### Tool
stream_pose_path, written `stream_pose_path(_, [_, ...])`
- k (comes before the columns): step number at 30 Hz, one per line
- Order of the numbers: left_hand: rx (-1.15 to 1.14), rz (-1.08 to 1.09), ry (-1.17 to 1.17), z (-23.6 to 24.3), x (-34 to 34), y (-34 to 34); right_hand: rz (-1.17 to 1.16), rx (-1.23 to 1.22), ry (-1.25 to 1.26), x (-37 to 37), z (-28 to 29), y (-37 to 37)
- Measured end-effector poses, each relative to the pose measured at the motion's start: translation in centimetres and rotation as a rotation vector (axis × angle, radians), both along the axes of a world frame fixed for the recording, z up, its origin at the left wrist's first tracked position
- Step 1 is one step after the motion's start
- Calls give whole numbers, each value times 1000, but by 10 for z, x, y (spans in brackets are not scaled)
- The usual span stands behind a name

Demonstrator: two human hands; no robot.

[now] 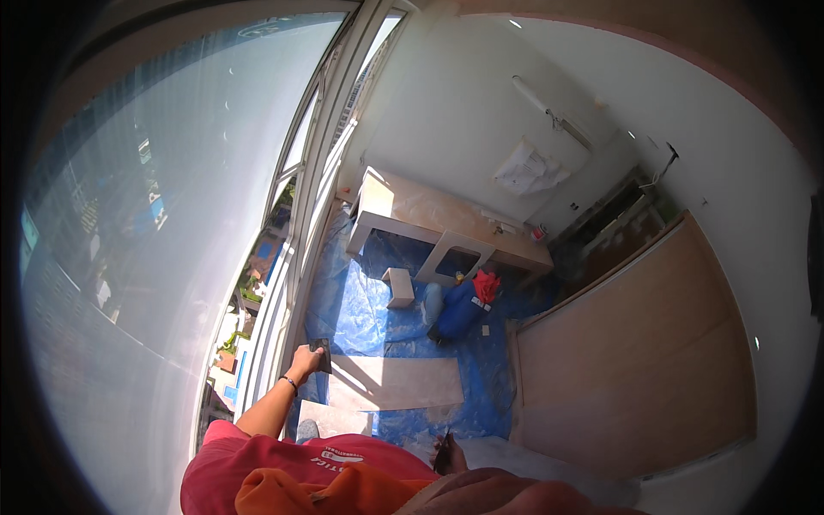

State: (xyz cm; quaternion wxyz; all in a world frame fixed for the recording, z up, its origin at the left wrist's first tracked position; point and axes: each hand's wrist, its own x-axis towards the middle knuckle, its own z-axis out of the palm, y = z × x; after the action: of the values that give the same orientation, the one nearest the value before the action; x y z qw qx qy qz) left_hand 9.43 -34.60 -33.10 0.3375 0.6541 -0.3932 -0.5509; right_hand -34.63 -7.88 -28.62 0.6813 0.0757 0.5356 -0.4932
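Note:
My left hand (302,364) is stretched out beside the window frame (300,257), its fingers closed on a dark, flat, squarish piece (320,354) whose exact kind I cannot make out. Low in front of my body, my right hand (453,457) is wrapped round a slim dark object (444,451), too shadowed to name. Below my left hand a pale flat board (399,383) lies on blue plastic sheeting (343,318).
Tall glass (189,172) runs along the left, with buildings far below. A wooden bench-like unit (446,215) stands by the far wall. Before it are a small box-shaped stool (399,287) and a blue bundle with red cloth (463,309). A large wooden panel (635,352) stands at right.

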Motion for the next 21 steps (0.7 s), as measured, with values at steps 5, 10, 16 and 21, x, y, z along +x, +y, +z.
stream_pose_path(5, [-96,-45,-240,-18,13,-8,-84,-21,-102,-2,-23,11])
stream_pose_path(10, [18,-104,-503,-65,10,56,-167,-45,-343,-8,-54,35])
stream_pose_path(16, [418,1,-416,-104,23,160,-118,-50,-243,-6,-88,14])
stream_pose_path(21, [467,-171,-687,-79,57,210,-33,-247,-288,-12,-103,-56])
